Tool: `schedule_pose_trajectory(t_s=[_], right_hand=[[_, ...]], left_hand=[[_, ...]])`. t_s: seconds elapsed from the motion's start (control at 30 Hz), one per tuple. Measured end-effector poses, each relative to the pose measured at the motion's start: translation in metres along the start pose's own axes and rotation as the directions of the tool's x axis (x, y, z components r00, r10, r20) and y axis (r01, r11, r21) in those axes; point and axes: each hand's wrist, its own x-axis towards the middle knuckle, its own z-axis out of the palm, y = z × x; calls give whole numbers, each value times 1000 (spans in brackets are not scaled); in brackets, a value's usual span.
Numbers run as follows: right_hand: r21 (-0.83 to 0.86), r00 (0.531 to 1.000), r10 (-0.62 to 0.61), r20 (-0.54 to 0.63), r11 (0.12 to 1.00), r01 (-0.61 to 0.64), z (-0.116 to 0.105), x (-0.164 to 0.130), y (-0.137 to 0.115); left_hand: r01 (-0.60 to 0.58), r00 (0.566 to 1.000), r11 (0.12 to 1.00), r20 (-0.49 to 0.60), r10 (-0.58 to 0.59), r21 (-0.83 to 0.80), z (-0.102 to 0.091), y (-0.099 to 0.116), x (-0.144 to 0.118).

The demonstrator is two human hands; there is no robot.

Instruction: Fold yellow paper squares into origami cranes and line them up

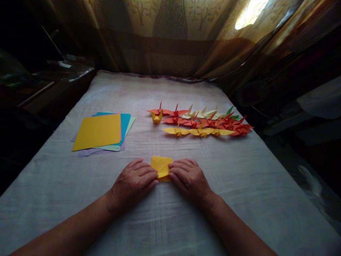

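A small folded piece of yellow origami paper (161, 166) lies on the cloth-covered table, in front of me. Its layers are slightly apart along the near edge. My left hand (136, 179) grips its left side, fingers together and bent over the edge. On the opposite side my right hand (188, 177) holds the right edge in the same way, fingertips on the paper. Both thumbs are low, close to the near edge and partly hidden.
A stack of square coloured sheets, yellow on top (97, 132), lies at the left. Rows of folded paper cranes, red (194, 123), yellow (203, 132), cream and green, stand at the back right beside a small yellow folded piece (157, 116). A curtain (170, 39) hangs behind the table (149, 92).
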Motion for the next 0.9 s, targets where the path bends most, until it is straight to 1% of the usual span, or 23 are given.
schedule_pose_trajectory(t_s=[0.07,0.13,0.2,0.27,0.37,0.47,0.57,0.73,0.8,0.9], right_hand=[[-9,999,46,25,999,-46,0,5,-2],[-27,996,72,49,997,-70,0,10,-2],[-21,995,74,68,997,-73,0,11,-1],[15,996,50,74,999,-51,1,10,2],[77,998,40,41,996,-43,4,7,6],[101,993,117,-11,988,-115,7,6,4],[107,977,212,-27,972,-209,11,7,-1],[87,943,322,-83,945,-315,17,10,-9],[67,936,335,-105,942,-330,18,10,-10],[19,938,333,-100,943,-333,19,10,-12]], left_hand=[[10,1000,1000,29,-10,-3,-1,0,1],[32,999,999,33,-32,-1,-1,0,1],[72,997,997,27,-71,-8,-1,0,1],[105,994,994,25,-104,-28,0,-1,0],[127,992,991,27,-126,-43,1,-1,0],[137,990,990,29,-136,-40,1,0,0],[133,991,990,37,-131,-46,0,1,0],[114,993,993,32,-114,-27,0,1,1],[117,993,993,14,-117,-16,1,2,2],[135,991,991,0,-135,-10,2,2,3]])
